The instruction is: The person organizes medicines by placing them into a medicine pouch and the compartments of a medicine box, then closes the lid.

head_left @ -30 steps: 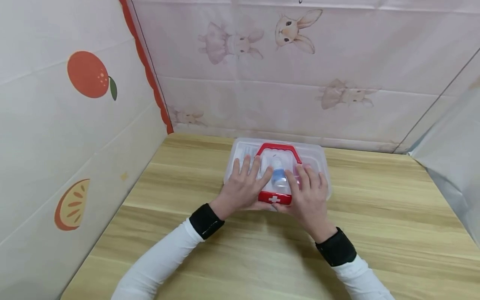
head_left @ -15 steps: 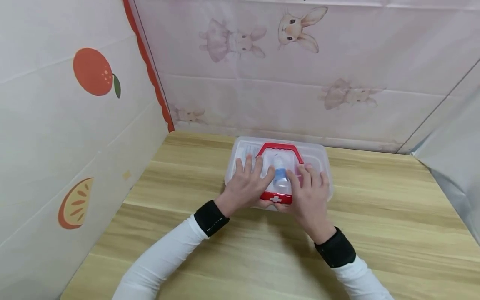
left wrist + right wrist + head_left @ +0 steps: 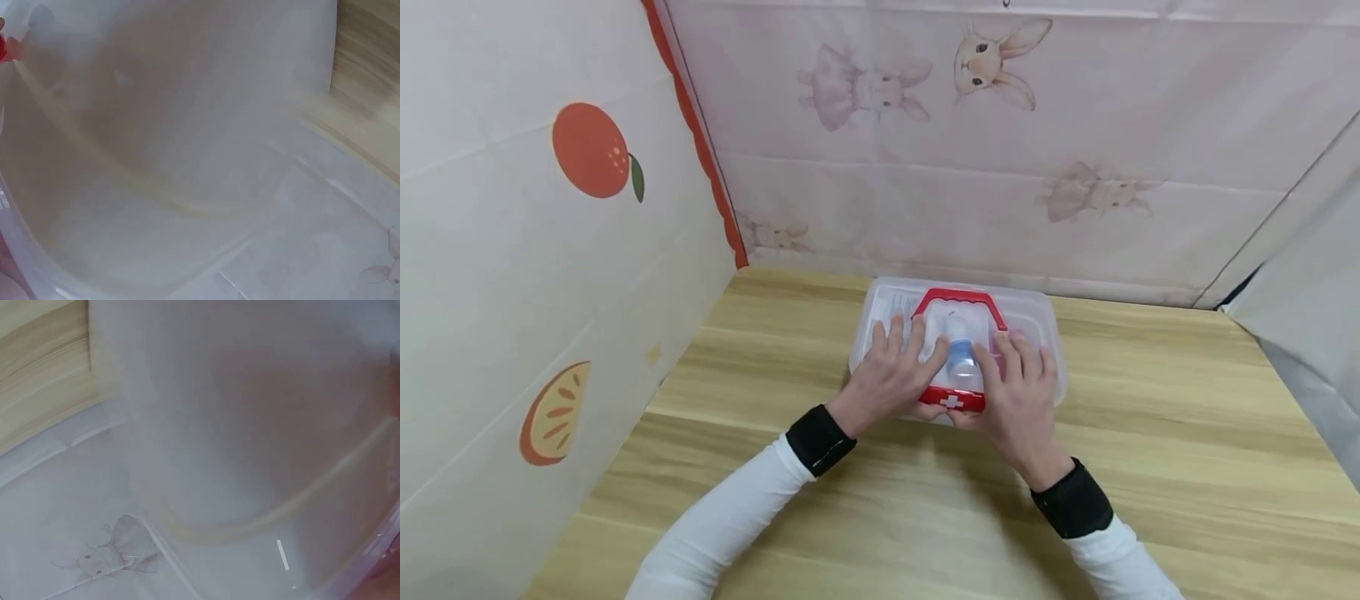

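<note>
A clear plastic first-aid box (image 3: 1039, 315) lies on the table, its red handle (image 3: 961, 295) toward the back wall. At its front sits a red latch (image 3: 951, 401) with a white cross. A bottle with a blue band (image 3: 960, 354) shows through the lid. My left hand (image 3: 880, 382) spreads its fingers over the lid's left part, thumb at the front edge by the latch. My right hand (image 3: 1021, 408) grips the right part likewise. Both wrist views are filled by the box's cloudy plastic (image 3: 187, 125), close up and blurred. Other contents are partly hidden under my fingers.
The wood-grain table (image 3: 760, 517) extends on both sides of the box and in front. A rabbit-print cloth wall (image 3: 910, 200) rises close behind it. A fruit-print wall (image 3: 482, 275) stands at the left, and pale cloth (image 3: 1307, 317) hangs at the right.
The head view has shifted a little. Both hands keep nearly the same hold on the box, and the latch and lid look unchanged.
</note>
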{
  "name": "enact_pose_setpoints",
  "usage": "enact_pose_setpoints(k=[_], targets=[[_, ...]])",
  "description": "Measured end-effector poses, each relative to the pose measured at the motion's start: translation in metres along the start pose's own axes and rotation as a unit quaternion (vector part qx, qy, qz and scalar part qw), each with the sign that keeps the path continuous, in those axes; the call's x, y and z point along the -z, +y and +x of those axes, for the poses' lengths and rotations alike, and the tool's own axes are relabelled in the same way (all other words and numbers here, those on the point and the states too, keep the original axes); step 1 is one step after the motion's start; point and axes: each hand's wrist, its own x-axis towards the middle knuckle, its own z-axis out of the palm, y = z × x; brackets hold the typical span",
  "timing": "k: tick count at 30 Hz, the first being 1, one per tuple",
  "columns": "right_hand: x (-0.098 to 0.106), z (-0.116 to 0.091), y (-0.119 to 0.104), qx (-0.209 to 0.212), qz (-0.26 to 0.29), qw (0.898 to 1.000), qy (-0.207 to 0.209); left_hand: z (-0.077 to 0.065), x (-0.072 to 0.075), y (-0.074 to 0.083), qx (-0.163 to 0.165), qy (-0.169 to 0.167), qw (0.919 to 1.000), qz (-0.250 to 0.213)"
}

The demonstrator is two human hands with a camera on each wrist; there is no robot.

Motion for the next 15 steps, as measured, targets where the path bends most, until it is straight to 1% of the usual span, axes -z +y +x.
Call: enact_pose_setpoints(k=[4, 8, 11, 15], targets=[[0.000, -0.001, 0.000, 0.008, -0.001, 1.000, -0.004, -0.005, -0.002, -0.001, 0.005, 0.001, 1.0000, -0.005], [0.000, -0.006, -0.002, 0.016, -0.007, 1.000, -0.008, -0.010, -0.004, 0.001, 0.007, 0.007, 0.9999, -0.002], [0.001, -0.008, -0.003, 0.014, -0.009, 1.000, -0.014, -0.012, -0.005, 0.003, 0.011, 0.009, 0.9999, -0.003], [0.004, -0.009, -0.003, 0.010, -0.006, 0.999, -0.031, -0.013, -0.004, 0.005, 0.018, 0.006, 0.9996, -0.019]])
